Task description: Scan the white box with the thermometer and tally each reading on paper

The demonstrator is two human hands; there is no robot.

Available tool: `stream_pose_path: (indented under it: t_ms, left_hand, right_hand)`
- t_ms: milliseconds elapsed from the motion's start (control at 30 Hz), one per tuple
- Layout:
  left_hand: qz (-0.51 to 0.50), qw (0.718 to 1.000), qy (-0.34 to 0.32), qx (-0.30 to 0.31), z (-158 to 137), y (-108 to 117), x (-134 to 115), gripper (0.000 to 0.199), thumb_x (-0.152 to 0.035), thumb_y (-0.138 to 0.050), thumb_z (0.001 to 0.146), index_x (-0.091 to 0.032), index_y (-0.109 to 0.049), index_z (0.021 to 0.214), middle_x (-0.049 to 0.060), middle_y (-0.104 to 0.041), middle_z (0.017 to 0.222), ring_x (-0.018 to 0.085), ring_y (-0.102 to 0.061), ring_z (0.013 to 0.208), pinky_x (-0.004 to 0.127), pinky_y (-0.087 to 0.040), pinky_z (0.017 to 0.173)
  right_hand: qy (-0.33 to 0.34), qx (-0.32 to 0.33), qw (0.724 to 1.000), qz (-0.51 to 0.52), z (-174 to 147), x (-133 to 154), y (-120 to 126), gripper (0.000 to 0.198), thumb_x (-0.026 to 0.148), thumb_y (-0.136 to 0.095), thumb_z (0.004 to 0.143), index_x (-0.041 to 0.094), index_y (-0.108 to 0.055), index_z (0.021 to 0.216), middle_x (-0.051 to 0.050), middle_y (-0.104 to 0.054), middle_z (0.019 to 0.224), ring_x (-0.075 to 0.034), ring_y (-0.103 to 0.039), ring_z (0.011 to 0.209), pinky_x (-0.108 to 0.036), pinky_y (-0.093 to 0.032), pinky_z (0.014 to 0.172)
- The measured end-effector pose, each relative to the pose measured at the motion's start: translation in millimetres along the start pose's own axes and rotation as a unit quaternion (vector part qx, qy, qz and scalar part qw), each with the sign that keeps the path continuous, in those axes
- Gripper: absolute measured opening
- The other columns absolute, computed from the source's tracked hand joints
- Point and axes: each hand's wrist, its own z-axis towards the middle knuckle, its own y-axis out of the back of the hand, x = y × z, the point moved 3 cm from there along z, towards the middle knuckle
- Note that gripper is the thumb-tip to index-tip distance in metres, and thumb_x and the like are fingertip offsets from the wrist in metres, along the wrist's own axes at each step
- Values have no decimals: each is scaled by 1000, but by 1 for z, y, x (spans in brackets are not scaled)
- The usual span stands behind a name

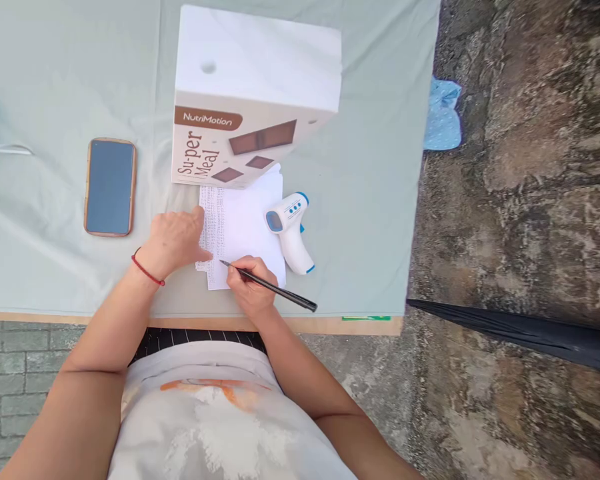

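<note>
A black pen (275, 287) is gripped in my right hand (253, 283), its tip touching or just above a white sheet of paper (247, 227). Rows of small handwriting fill a strip along the sheet's left side. My left hand (176, 241) lies palm down at the paper's left edge, thumb and forefinger spread apart over the written strip, holding nothing. A white infrared thermometer (295, 233) with blue trim rests on the right edge of the paper. Behind, a white NutriMotion box (257, 100) stands over the sheet's far end.
To the left, a phone (111, 187) in a brown case lies on the pale green tablecloth (370, 200). A white cable (5, 150) runs in at the far left. Past the table's right edge are a blue bag (443, 117) and a stone surface (530, 240).
</note>
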Motion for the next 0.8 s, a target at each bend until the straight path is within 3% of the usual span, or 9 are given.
stream_pose_path:
  t_ms: [400,800]
  left_hand:
    - [1,1000,5,3,0,0,1,61,-57,-70,81,-15,-51,122,15,-72,101,32,-71,95,37,-52,78]
    - [-4,1000,7,5,0,0,1,63,-57,-70,81,-15,-50,124,15,-72,103,33,-71,97,38,-52,80]
  right_hand:
    - [41,17,999,-11,3,4,-2,10,14,-58,83,23,-58,79,6,-61,62,-9,-51,49,-22,-41,48]
    - [-14,38,999,-11,0,-2,-2,6,21,-57,82,24,-58,77,5,-60,61,-11,-50,49,-25,-43,50]
